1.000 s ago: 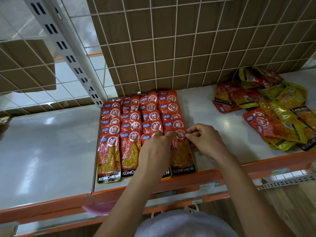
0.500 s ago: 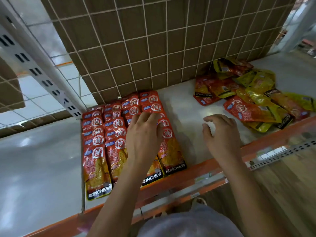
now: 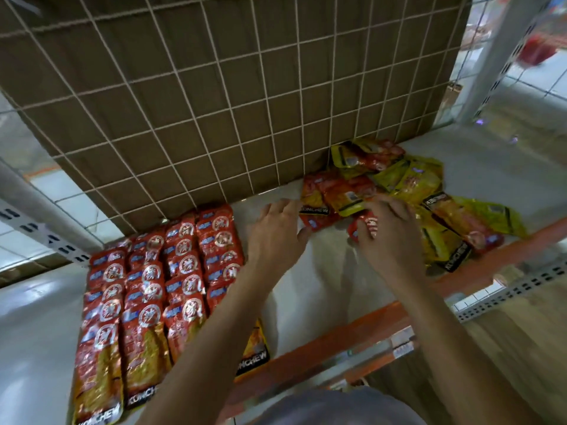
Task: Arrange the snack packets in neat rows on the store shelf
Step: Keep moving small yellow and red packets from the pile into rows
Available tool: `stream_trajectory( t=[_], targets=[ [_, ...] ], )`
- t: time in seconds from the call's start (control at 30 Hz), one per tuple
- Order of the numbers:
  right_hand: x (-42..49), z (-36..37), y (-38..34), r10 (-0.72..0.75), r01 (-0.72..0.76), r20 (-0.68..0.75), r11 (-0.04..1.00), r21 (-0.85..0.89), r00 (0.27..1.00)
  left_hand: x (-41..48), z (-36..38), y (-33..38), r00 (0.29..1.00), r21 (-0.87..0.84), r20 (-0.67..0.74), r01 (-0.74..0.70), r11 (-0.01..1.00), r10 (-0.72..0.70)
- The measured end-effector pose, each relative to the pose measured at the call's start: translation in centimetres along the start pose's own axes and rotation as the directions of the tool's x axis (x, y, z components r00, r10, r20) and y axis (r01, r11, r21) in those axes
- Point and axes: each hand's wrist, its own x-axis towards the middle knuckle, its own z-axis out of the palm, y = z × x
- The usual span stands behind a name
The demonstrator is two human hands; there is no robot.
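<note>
- Snack packet rows (image 3: 165, 286): four red columns, left part of the shelf (image 3: 325, 271), backed against the wire grid (image 3: 214, 102).
- Loose pile (image 3: 411, 185): red and yellow packets, right of the rows.
- Left hand (image 3: 277, 237): fingers spread, at the pile's left edge (contact unclear).
- Right hand (image 3: 389, 240): pinches a red packet (image 3: 369, 223).

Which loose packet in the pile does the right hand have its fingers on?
The red packet at the front edge of the pile, showing between thumb and fingers of the right hand; the other red one lies by the left hand.
</note>
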Motion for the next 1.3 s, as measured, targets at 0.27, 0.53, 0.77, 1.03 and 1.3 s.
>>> stream_trajectory(
  t=[0.27,0.53,0.77,1.03,1.3],
  targets=[
    [11.0,1.7,3.5,-0.034,0.058,0.136,0.984,-0.171,0.99,8.6,2.9,4.0,0.992,-0.104,0.079,0.106,0.989,-0.098],
    [15.7,3.1,6.3,0.028,0.038,0.389,0.986,-0.16,0.921,14.4,5.5,5.8,0.979,-0.26,0.136,0.183,0.948,-0.151],
    [16.3,2.7,7.5,0.037,0.032,0.511,0.992,-0.125,0.859,15.0,6.3,5.8,0.98,-0.158,0.176,0.124,0.98,-0.095],
    [14.2,2.3,8.6,0.073,0.022,0.472,0.981,-0.194,0.879,13.2,5.6,6.5,0.989,-0.177,0.111,-0.076,0.981,0.097],
    [14.3,0.3,8.7,0.023,0.011,0.513,0.998,-0.063,0.858,11.8,5.9,6.2,0.993,-0.182,0.09,-0.06,0.981,0.078]
  ],
)
